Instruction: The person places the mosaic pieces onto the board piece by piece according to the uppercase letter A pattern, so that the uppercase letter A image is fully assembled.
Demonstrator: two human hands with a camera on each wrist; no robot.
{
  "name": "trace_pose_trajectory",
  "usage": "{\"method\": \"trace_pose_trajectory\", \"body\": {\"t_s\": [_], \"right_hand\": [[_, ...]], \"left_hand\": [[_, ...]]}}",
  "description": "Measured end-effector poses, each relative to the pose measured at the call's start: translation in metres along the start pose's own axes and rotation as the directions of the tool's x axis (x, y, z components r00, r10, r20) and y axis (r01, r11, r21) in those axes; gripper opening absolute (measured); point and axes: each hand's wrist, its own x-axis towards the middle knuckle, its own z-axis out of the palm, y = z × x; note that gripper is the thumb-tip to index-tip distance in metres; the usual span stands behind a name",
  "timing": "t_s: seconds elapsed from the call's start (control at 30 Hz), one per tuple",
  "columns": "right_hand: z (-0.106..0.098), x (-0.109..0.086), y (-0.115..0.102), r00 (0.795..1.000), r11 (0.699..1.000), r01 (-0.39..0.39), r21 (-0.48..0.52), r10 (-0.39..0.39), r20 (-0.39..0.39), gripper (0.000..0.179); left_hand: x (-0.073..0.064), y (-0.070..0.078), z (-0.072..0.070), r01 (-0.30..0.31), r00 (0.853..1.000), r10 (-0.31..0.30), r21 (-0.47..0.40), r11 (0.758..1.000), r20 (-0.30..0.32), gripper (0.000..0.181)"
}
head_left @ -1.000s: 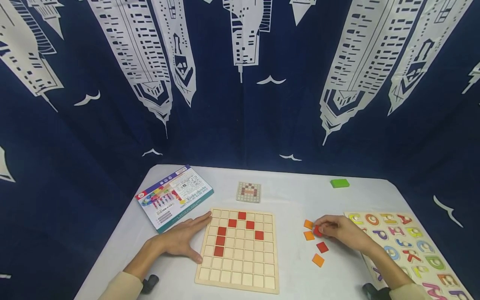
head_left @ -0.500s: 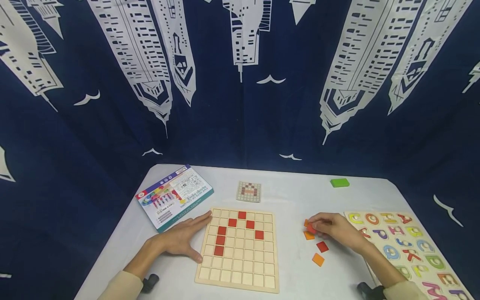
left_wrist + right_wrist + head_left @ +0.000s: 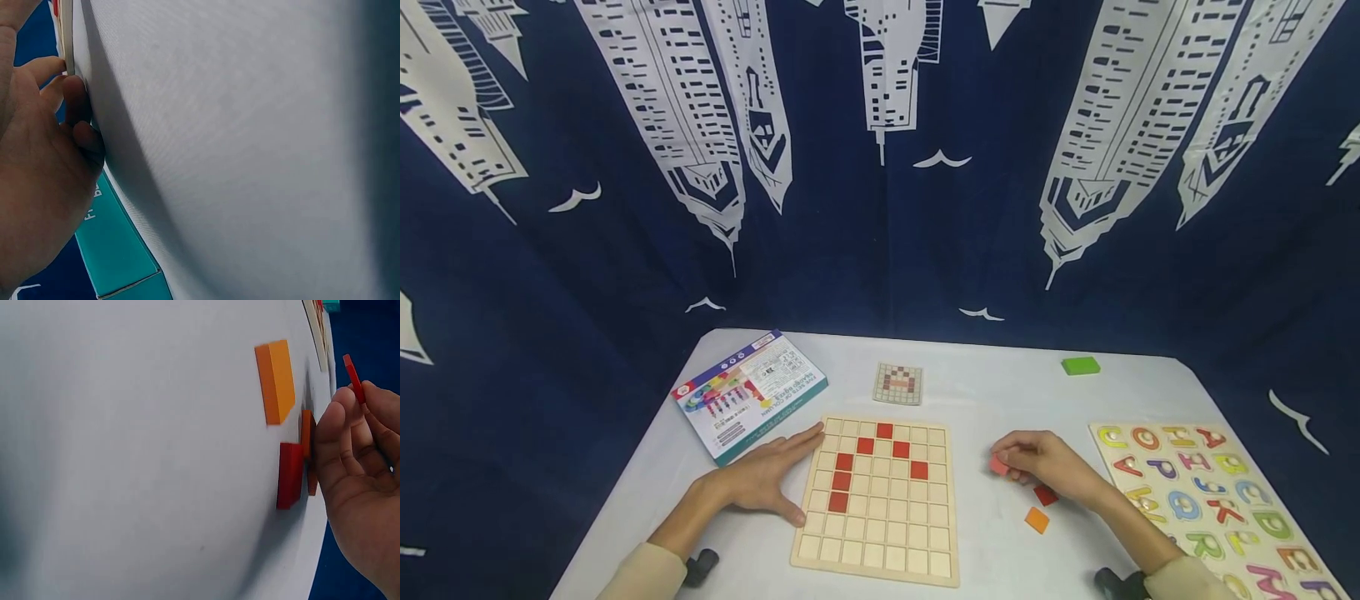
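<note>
Left hand (image 3: 763,477): fingers and thumb spread, touching the left edge of the board (image 3: 876,527).
Right hand (image 3: 1043,462): pinches a red tile (image 3: 998,465) between thumb and fingers, raised above the table (image 3: 985,375), right of the board.
Grid: seven red squares (image 3: 841,481) sit in cells, three of them stacked in one column.
Loose pieces: a dark red one (image 3: 1045,495) and an orange one (image 3: 1037,521) lie beside the right hand; more orange (image 3: 306,434) is partly hidden by its fingers.
Beyond the board: patterned card (image 3: 898,384).
Far left: box (image 3: 748,396).
Right side: letter board (image 3: 1213,500), green block (image 3: 1081,366).
</note>
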Motion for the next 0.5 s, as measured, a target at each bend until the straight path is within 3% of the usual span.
{"method": "trace_pose_trajectory", "body": {"t_s": [0.5], "right_hand": [[0.029,0.01,-0.014,0.996,0.997,0.073,-0.022,-0.071,0.05,0.023]], "left_hand": [[0.001,-0.002,0.001,-0.01,1.0,0.01,0.004,1.0,-0.004,0.129]]}}
